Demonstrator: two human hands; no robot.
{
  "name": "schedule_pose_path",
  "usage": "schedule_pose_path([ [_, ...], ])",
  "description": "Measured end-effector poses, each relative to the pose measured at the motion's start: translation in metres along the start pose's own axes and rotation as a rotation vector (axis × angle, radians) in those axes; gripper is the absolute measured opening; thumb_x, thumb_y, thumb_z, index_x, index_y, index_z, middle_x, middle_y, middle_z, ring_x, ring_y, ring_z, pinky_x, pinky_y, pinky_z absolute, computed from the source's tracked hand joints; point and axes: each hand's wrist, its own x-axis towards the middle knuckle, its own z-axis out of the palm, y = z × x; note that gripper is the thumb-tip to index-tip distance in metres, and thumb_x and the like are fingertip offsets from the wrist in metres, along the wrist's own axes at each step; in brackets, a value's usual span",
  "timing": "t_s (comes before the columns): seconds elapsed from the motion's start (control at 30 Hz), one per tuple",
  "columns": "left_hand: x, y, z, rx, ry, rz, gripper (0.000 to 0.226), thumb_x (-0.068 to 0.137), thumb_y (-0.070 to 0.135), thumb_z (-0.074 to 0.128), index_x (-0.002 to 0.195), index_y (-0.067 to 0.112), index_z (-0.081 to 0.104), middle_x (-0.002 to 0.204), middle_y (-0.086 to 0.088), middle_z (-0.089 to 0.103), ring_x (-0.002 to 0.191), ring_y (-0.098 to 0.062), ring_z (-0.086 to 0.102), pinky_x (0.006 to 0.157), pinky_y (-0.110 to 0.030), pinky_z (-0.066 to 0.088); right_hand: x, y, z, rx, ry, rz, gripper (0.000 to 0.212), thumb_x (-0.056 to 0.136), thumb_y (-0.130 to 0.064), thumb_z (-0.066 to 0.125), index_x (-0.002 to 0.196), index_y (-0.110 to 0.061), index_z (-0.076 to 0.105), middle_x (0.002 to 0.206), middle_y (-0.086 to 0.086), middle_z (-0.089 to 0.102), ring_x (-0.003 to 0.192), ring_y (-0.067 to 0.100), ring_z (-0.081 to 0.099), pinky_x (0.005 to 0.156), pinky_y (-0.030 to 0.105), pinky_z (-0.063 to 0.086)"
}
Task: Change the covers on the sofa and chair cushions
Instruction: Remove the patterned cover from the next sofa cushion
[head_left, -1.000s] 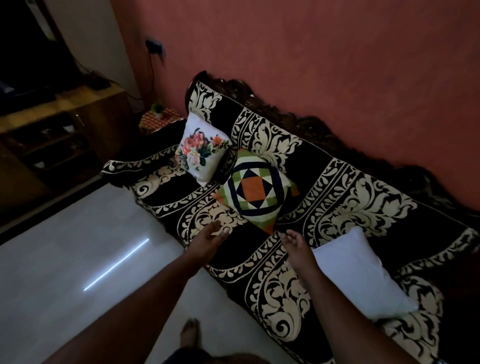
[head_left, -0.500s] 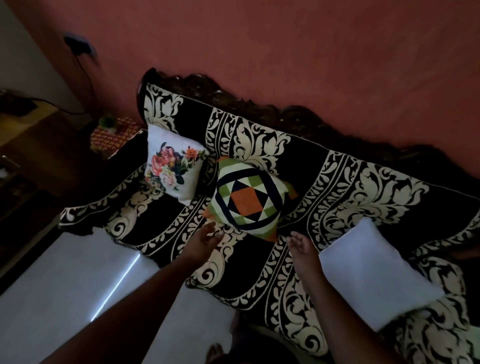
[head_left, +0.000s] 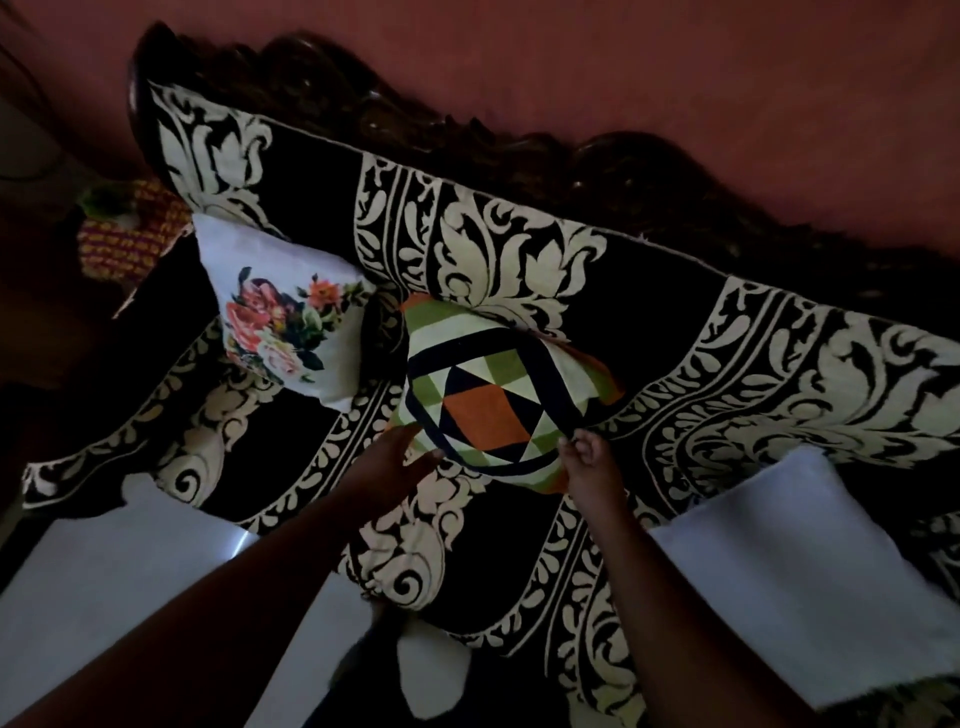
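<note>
three cushions on one sofa (head_left: 649, 291), geometric cushion (head_left: 493, 395) in the middle, left hand (head_left: 395, 457) flat against its lower edge, right hand (head_left: 589, 460) pinching its corner, floral cushion (head_left: 291, 332), white cushion (head_left: 800, 566)

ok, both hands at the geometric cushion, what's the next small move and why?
Probably lift the geometric cushion off the sofa. The left hand touches its lower left corner with straight fingers, and the right hand looks to pinch its lower right edge, so a two-handed grip is nearly set.
</note>
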Motion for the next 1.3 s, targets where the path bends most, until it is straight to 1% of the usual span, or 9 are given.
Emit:
schedule_pose_path([
  [0.3,0.107,-0.034,0.018,0.309,0.088,0.165,0.086,0.084,0.078,0.035,0.157,0.034,0.025,0.167,0.004,0.017,0.151,-0.021,0.022,0.115,-0.049,0.035,0.114,-0.003,0.031,-0.285,0.477,-0.095,0.084,0.086,-0.058,0.068,0.148,-0.008,0.04,0.144,0.02,0.05,0.131,0.037,0.049,0.106,0.045,0.044],
  [0.5,0.171,-0.022,0.018,0.5,0.196,0.391,0.078,0.097,0.064,0.038,0.161,0.029,0.01,0.169,0.003,-0.002,0.155,-0.016,-0.006,0.123,-0.045,0.003,0.117,0.017,0.063,-0.557,0.615,-0.409,0.035,0.097,-0.042,0.059,0.116,-0.014,0.065,0.119,0.014,0.059,0.108,0.04,0.056,0.084,0.045,0.05],
  [0.63,0.19,-0.026,0.037,0.543,0.225,0.436,0.071,0.093,0.046,0.06,0.155,0.029,0.03,0.165,0.002,0.025,0.153,-0.023,0.017,0.122,-0.052,0.014,0.089,0.032,0.079,-0.592,0.603,-0.629,0.022,0.096,-0.03,0.062,0.108,-0.012,0.068,0.116,0.01,0.056,0.107,0.037,0.053,0.088,0.048,0.046],
  [0.73,0.188,-0.041,0.04,0.49,0.354,0.516,0.043,0.076,0.016,0.075,0.117,0.02,0.062,0.124,-0.004,0.062,0.119,-0.033,0.056,0.107,-0.052,0.04,0.058,0.05,0.095,-0.487,0.553,-0.642,0.019,0.1,-0.038,0.055,0.102,-0.019,0.057,0.118,0.009,0.051,0.106,0.039,0.053,0.085,0.052,0.045],
  [0.87,0.17,-0.074,0.041,0.482,0.564,0.581,0.02,0.075,0.023,0.074,0.086,0.013,0.06,0.086,-0.008,0.061,0.084,-0.033,0.05,0.078,-0.045,0.045,0.024,0.062,0.108,-0.473,0.484,-0.711,0.031,0.1,-0.052,0.051,0.09,-0.023,0.054,0.114,0.006,0.05,0.106,0.038,0.053,0.089,0.047,0.045],
  [0.97,0.15,-0.098,0.05,0.561,0.571,0.586,0.02,0.077,0.032,0.059,0.084,0.014,0.065,0.084,-0.006,0.064,0.085,-0.03,0.047,0.082,-0.045,0.037,0.017,0.057,0.104,-0.374,0.385,-0.706,0.039,0.092,-0.061,0.061,0.085,-0.023,0.056,0.099,-0.009,0.049,0.094,0.027,0.055,0.08,0.048,0.048],
  [1.07,0.136,-0.116,0.061,0.658,0.406,0.549,0.025,0.078,0.035,0.051,0.086,0.017,0.066,0.086,-0.004,0.068,0.086,-0.031,0.055,0.085,-0.049,0.041,0.024,0.041,0.09,-0.186,0.351,-0.539,0.052,0.084,-0.077,0.056,0.127,-0.049,0.049,0.109,-0.013,0.056,0.105,0.025,0.058,0.088,0.048,0.048],
  [1.17,0.127,-0.122,0.069,0.685,0.272,0.465,0.029,0.082,0.041,0.049,0.1,0.02,0.061,0.098,-0.003,0.068,0.098,-0.031,0.055,0.093,-0.054,0.036,0.035,0.022,0.084,-0.512,0.368,-0.417,0.089,0.077,-0.085,0.05,0.146,-0.029,0.045,0.126,0.001,0.053,0.118,0.028,0.049,0.097,0.046,0.044],
  [1.3,0.112,-0.099,0.072,0.48,0.314,0.356,0.038,0.089,0.054,0.053,0.114,0.026,0.056,0.116,0.003,0.057,0.118,-0.025,0.052,0.109,-0.063,0.028,0.028,0.024,0.084,-0.629,0.499,-0.567,0.046,0.086,-0.047,0.067,0.113,-0.009,0.066,0.125,0.009,0.054,0.115,0.034,0.051,0.094,0.051,0.046],
])
